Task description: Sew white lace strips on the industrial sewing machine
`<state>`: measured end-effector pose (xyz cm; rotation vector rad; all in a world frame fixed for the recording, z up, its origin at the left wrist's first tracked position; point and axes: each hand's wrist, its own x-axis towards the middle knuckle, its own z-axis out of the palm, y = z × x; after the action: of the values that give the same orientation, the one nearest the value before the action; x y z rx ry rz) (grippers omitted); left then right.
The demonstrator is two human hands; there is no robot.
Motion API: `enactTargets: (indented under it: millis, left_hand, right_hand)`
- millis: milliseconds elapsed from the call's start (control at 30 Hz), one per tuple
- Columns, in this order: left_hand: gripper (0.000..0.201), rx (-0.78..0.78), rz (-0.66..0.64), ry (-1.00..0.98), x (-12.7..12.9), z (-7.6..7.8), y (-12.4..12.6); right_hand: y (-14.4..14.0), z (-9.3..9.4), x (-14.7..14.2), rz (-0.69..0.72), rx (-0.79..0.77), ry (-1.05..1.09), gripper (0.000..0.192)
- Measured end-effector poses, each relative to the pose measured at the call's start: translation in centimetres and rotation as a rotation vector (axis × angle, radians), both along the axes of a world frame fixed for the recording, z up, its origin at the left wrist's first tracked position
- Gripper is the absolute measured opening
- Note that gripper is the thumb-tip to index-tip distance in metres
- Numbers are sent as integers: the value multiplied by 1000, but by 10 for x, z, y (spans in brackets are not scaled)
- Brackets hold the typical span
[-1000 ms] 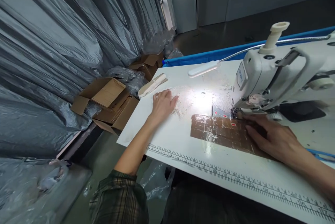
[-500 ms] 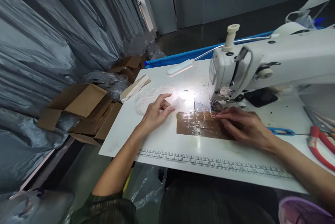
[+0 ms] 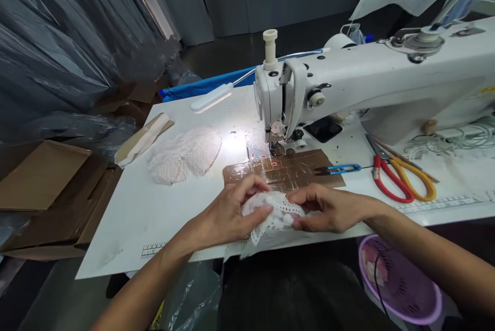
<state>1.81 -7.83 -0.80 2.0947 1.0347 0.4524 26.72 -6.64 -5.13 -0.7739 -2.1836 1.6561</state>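
A bunched piece of white lace fabric (image 3: 273, 212) is held between both hands at the front edge of the sewing table. My left hand (image 3: 232, 215) grips its left side, thumb lying over the top. At the right end, my right hand (image 3: 328, 208) pinches the lace between thumb and fingers. Just beyond them lies a brown taped sheet (image 3: 305, 168) under the head of a white sewing machine (image 3: 270, 99). Blue thread snips (image 3: 338, 169) rest on that sheet, close to my right hand. Pale pink lace pieces (image 3: 187, 153) lie further left.
Scissors with red and orange handles (image 3: 404, 179) lie on the right. A purple basket (image 3: 400, 279) stands below the table edge there. A white lamp (image 3: 212, 98) hangs over the back, and a wrapped bundle (image 3: 143, 140) sits far left near cardboard boxes (image 3: 46, 176).
The white lace has come into both hands, which have moved together at the front edge. My right hand has left the brown sheet. The view has swung right, showing the scissors and basket more fully.
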Motion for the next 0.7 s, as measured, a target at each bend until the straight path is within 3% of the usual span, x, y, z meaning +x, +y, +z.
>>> enactTargets:
  millis: [100, 233, 300, 367, 433, 500, 600, 700]
  left_hand:
    - [22, 44, 122, 102, -6, -13, 16]
    - [26, 421, 225, 399, -16, -31, 43]
    - [30, 649, 174, 452, -18, -40, 55]
    - [29, 759, 6, 373, -17, -50, 64]
    - [25, 748, -170, 250, -13, -58, 67]
    - [23, 697, -258, 184, -9, -64, 65]
    - [30, 675, -268, 201, -6, -68, 59]
    - [38, 654, -257, 213, -6, -65, 54]
  right_hand:
    - [18, -6, 11, -117, -108, -24, 32]
    - [47, -8, 19, -475, 121, -259, 28]
    - [56, -6, 18, -581, 198, -415, 26]
    - [60, -1, 15, -612, 218, -522, 26]
    - [61, 2, 14, -630, 237, -580, 25]
    - [61, 3, 16, -678, 280, -616, 26]
    - [57, -1, 22, -731, 250, -561, 30]
    - [52, -7, 20, -697, 45, -330, 35]
